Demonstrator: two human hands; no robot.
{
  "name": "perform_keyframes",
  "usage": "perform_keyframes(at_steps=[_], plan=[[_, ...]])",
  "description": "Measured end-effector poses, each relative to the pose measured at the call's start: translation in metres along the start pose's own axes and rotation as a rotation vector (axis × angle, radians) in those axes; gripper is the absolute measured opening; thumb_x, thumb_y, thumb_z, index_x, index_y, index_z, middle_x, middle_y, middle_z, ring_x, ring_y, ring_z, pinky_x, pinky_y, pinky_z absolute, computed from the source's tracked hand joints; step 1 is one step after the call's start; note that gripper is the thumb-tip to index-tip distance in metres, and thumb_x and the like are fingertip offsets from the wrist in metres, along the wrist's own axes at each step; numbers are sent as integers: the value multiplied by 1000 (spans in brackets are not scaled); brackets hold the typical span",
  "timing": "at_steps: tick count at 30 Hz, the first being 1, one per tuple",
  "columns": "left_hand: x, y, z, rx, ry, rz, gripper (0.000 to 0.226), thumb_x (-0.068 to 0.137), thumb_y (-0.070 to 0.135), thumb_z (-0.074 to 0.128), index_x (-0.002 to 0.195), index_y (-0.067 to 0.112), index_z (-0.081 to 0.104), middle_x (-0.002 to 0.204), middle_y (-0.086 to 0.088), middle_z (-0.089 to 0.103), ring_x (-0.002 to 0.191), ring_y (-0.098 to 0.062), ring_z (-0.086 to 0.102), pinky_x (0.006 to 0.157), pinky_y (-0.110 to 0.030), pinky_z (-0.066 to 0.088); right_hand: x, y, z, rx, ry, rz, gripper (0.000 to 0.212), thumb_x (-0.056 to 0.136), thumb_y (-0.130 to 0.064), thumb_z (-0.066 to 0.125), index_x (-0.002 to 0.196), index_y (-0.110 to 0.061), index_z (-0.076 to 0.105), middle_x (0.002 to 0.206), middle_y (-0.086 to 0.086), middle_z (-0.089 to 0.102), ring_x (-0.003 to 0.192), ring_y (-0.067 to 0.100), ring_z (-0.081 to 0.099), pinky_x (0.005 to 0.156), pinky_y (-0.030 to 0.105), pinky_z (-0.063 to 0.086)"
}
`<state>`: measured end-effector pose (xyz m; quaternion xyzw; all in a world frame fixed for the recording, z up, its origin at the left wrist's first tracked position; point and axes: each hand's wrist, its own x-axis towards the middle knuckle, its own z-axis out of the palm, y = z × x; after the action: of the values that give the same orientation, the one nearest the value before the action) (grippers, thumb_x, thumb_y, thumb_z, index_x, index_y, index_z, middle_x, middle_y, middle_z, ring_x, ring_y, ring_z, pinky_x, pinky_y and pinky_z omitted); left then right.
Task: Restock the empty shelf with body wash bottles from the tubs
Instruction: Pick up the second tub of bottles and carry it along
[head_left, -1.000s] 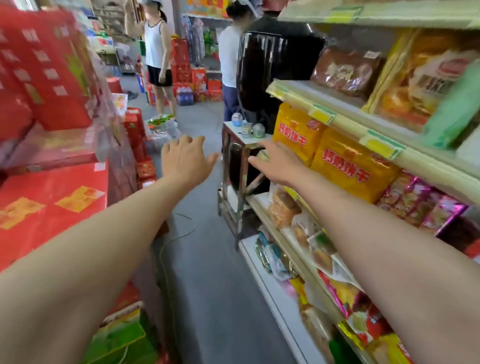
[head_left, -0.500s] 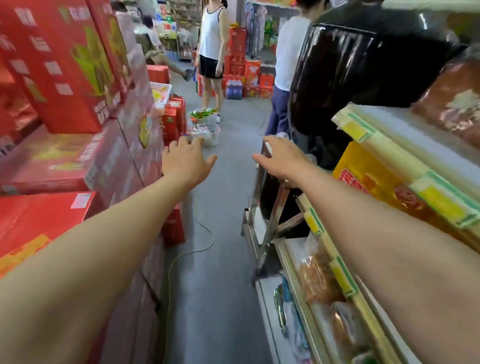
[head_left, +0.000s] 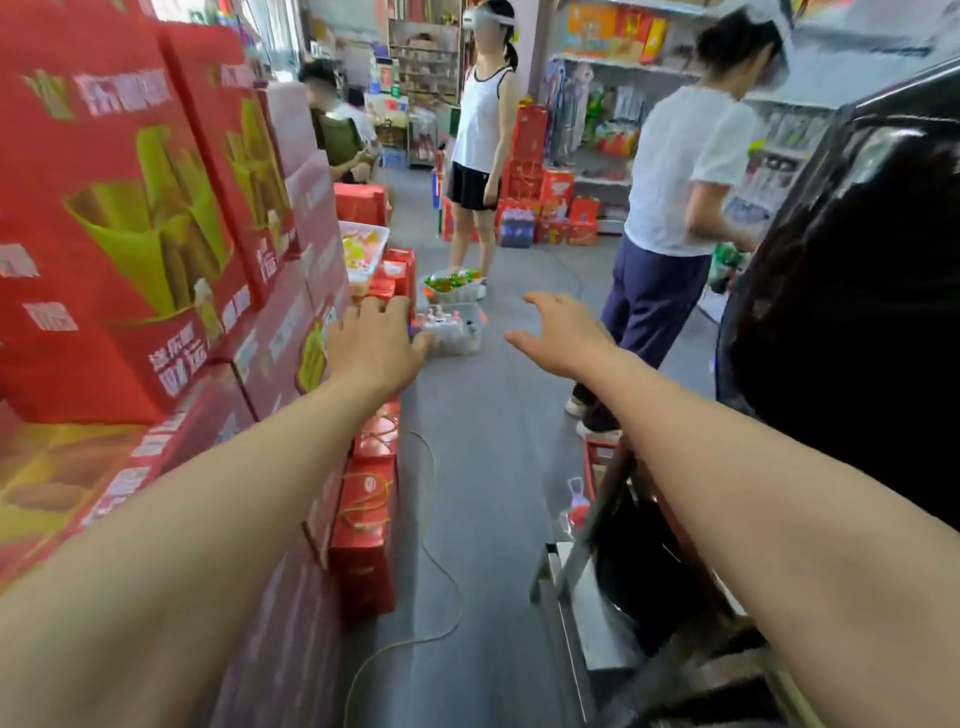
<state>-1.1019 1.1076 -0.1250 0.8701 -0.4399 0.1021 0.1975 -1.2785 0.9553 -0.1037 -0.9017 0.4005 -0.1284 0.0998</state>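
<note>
Both hands, left (head_left: 375, 345) and right (head_left: 563, 332), fingers spread (nothing held); clear plastic tubs (head_left: 451, 328) lie ahead, restocking apparently unstarted.

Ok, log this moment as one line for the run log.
stage: approaching tubs | left hand: open, empty | right hand: open, empty | tubs: on aisle floor ahead | bottles held: none

Grey floor (head_left: 493, 415), red gift boxes (head_left: 119, 208) stacked left, stocked shelves (head_left: 613, 67) at back, bright daylight
</note>
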Motion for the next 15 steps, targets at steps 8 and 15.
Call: perform_keyframes(at_steps=[8, 15], plan=[[185, -24, 62, 10, -61, -11, 50, 91, 50, 50, 130, 20, 54, 130, -17, 56, 120, -39, 51, 99, -46, 41, 190, 7, 20, 15, -36, 28, 70, 91, -58, 53, 150, -22, 37, 150, 11, 43, 137, 31, 41, 110, 50, 38], [330, -17, 133, -11, -60, -16, 49, 94, 49, 46, 133, 21, 53, 131, -16, 56, 120, -38, 52, 100, -44, 40, 351, 42, 54, -8, -1, 40, 67, 92, -57, 51, 147, -22, 39, 149, 10, 44, 136, 31, 41, 108, 49, 40]])
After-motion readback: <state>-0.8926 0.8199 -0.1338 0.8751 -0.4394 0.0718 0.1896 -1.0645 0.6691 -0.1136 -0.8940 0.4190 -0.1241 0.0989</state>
